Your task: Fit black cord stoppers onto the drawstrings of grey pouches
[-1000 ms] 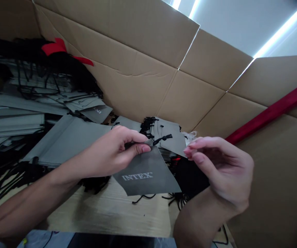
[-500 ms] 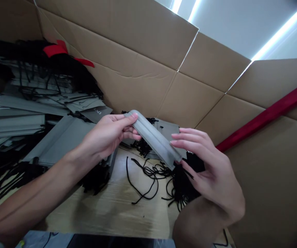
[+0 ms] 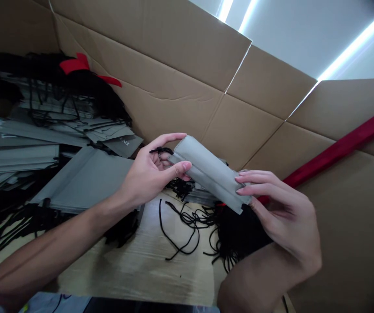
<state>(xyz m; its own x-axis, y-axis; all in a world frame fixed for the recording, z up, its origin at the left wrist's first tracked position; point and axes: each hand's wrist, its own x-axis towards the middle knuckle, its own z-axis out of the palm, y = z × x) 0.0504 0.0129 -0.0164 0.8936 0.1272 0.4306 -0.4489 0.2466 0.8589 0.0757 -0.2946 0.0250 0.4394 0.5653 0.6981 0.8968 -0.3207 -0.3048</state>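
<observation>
The grey drawstring pouch [image 3: 211,174] was found raised above the desk [image 3: 160,269], spanning the two grips. Its long axis sloped from the upper end at the left grip [image 3: 149,176] down to the lower end at the right grip [image 3: 286,224]. Both were in contact with it, so neither was nearer.

The left grip was closed on the upper end: thumb on the near face, forefinger along the top corner. A black drawstring [image 3: 161,150] showed among its fingers. The right grip was partly closed, with two fingertips on the lower end and the thumb at its edge, a light hold.

Compared with half a second earlier, the pouch presented a broader face, the left thumb had moved from the top edge onto that face, and the drawstring had come into view at the left.

Loose black cords [image 3: 195,230] lay below, between the grips; a black cord bundle [image 3: 239,230] lay beside the right grip. Stacked grey pouches [image 3: 89,176] stood left of the left grip. A cardboard wall [image 3: 173,74] rose beyond both.
</observation>
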